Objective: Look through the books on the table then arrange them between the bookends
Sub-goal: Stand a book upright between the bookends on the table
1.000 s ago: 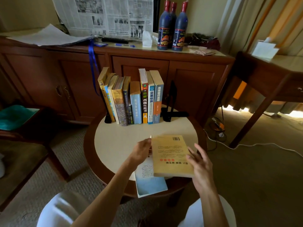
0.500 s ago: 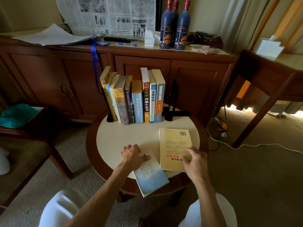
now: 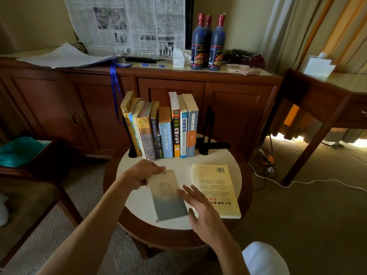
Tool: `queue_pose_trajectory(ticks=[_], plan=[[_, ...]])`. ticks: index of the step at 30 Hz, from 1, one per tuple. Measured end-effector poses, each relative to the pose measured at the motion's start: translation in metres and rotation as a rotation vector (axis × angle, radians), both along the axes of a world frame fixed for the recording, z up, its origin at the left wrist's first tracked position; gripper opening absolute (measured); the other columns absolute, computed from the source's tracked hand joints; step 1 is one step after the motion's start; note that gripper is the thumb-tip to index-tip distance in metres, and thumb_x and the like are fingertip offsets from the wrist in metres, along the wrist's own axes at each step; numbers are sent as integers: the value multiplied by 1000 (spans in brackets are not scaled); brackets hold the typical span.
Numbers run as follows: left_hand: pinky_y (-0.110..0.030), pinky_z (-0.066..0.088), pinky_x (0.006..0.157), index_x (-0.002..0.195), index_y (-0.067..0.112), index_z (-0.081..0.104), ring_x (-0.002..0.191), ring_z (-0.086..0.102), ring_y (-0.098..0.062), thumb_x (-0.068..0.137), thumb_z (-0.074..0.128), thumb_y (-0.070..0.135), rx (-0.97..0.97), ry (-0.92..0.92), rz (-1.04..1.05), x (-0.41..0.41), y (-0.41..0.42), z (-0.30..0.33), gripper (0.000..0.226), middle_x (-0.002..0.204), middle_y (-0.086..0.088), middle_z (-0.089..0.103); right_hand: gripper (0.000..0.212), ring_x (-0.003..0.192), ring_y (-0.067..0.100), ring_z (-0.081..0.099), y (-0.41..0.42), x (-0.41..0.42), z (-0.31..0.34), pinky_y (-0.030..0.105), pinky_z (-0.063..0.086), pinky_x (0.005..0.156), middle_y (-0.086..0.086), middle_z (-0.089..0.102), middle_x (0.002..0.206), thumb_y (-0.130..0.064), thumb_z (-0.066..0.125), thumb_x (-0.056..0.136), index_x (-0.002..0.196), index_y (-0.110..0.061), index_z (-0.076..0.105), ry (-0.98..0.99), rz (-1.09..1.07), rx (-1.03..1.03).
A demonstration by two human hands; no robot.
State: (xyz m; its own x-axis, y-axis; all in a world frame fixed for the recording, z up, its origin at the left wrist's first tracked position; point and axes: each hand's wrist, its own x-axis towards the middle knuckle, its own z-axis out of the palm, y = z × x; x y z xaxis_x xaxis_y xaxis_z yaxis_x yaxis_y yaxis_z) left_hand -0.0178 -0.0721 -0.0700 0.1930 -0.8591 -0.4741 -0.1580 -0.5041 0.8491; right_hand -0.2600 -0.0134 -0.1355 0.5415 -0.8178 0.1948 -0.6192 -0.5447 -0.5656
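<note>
A row of several upright books (image 3: 160, 130) stands at the back of the round table (image 3: 178, 161), between a black bookend on the left (image 3: 132, 152) and a black bookend on the right (image 3: 208, 133), with a gap before the right one. My left hand (image 3: 142, 172) grips the top edge of a thin blue-grey book (image 3: 166, 197) and holds it tilted above the table. My right hand (image 3: 200, 209) hovers beside that book's lower right corner, fingers spread, holding nothing. A yellow book (image 3: 216, 187) lies flat, back cover up, on the right of the table.
A wooden sideboard (image 3: 178, 92) stands behind the table with three dark bottles (image 3: 208, 42), a newspaper (image 3: 127, 24) and papers. A chair with a teal cushion (image 3: 21, 149) is at the left. A side table (image 3: 327, 100) and a white cable (image 3: 297, 181) are at the right.
The yellow book was set down flat on the right of the table and my right hand let go of it. My left hand picked up the blue-grey book.
</note>
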Motion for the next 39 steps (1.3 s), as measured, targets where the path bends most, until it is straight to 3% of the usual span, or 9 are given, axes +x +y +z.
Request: queue_pose_trajectory(ticks=[5, 8, 11, 13, 17, 19, 25, 32, 39], plan=[[-36, 64, 66, 107, -1, 63, 90, 72, -30, 92, 70, 12, 135, 430, 24, -4, -14, -1, 22, 103, -20, 73, 74, 150, -5, -7, -12, -5, 7, 33, 12, 118, -27, 15, 161, -20, 65, 94, 149, -50, 25, -105, 26, -77], [-39, 60, 82, 113, 1, 61, 90, 69, -27, 92, 69, 14, 108, 581, -6, -15, -24, -13, 26, 100, -18, 70, 55, 150, 13, 27, -26, -11, -3, 39, 37, 115, -2, 42, 156, -10, 57, 95, 147, -27, 47, -372, -108, -207], [-41, 61, 77, 111, 4, 66, 93, 67, -28, 99, 60, 30, -12, 728, 6, -27, -34, -20, 29, 101, -17, 70, 38, 100, 3, 69, -44, -16, 6, 17, 59, 69, -9, 73, 110, -31, 51, 97, 119, -5, 68, -591, -254, -193], [-41, 54, 86, 106, 11, 71, 108, 67, -30, 103, 51, 39, -195, 564, 85, -33, -42, -32, 34, 111, -12, 73, 49, 59, 0, 63, -61, -19, 20, 10, 44, 45, -9, 68, 76, -46, 53, 97, 100, 1, 67, -634, -342, -185], [-41, 27, 118, 136, 24, 57, 140, 44, -25, 93, 45, 55, -314, -621, -41, -37, -37, -89, 54, 149, -7, 51, 43, 73, 8, 71, -98, -27, 38, 24, 59, 53, -2, 68, 98, -43, 52, 95, 119, -8, 61, -606, -436, -34], [-42, 0, 126, 154, 31, 34, 155, 12, -20, 101, 35, 51, -315, -903, -203, -41, -35, -111, 56, 167, -3, 18, 41, 75, 7, 72, -121, -27, 41, 28, 60, 54, -3, 68, 103, -41, 52, 96, 121, -10, 59, -557, -426, -32], [-43, -10, 125, 160, 29, 15, 156, -5, -15, 102, 18, 54, -297, -979, -184, -45, -45, -119, 64, 170, 2, 1, 32, 76, 7, 70, -186, -4, 40, 14, 49, 45, 11, 69, 112, -31, 54, 101, 120, -5, 57, -407, -471, -43], [-43, -5, 126, 159, 31, 20, 156, 1, -14, 97, 18, 57, -298, -1014, -166, -44, -47, -123, 67, 169, 3, 7, 17, 69, 14, 67, -221, 20, 59, 30, 53, 46, 8, 72, 94, -25, 56, 99, 96, -8, 57, -351, -476, -103], [-46, -6, 126, 160, 30, 17, 156, -2, -14, 96, 13, 61, -322, -987, -163, -45, -46, -121, 71, 169, 3, 5, 38, 97, 5, 69, -180, -23, 71, 24, 61, 61, -3, 59, 124, -18, 56, 101, 138, -15, 50, -679, -418, -18]])
